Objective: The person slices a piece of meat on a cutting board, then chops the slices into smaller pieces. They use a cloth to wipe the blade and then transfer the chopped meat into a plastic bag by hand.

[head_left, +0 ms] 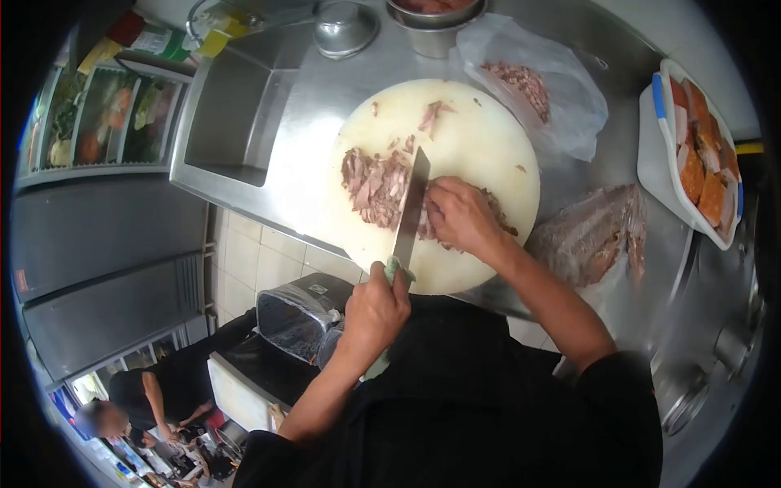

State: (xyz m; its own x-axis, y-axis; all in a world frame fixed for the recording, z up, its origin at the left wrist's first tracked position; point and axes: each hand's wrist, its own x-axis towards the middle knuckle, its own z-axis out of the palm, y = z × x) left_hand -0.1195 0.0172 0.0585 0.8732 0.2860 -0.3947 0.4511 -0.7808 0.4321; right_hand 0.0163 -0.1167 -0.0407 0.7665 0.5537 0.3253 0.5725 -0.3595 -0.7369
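Observation:
My left hand (378, 307) is wrapped around the handle of a cleaver (412, 195), which has green material around the grip. The broad blade points away from me, across chopped meat (378, 185) on a round white cutting board (480, 122). My right hand (460, 213) is closed, its fingers curled against the meat just right of the blade. Part of that meat is hidden under my fingers, with more pieces (498, 213) showing beyond them. A few small scraps (435, 114) lie near the board's far edge.
Behind the board sits a clear plastic bag (569, 106) with chopped meat. Bagged meat (594, 232) lies at right, near a white tub (663, 154) of browned meat blocks. Metal bowls (346, 31) and a sink (232, 122) are beyond. A lined bin (293, 317) stands below; another person (154, 394) works lower left.

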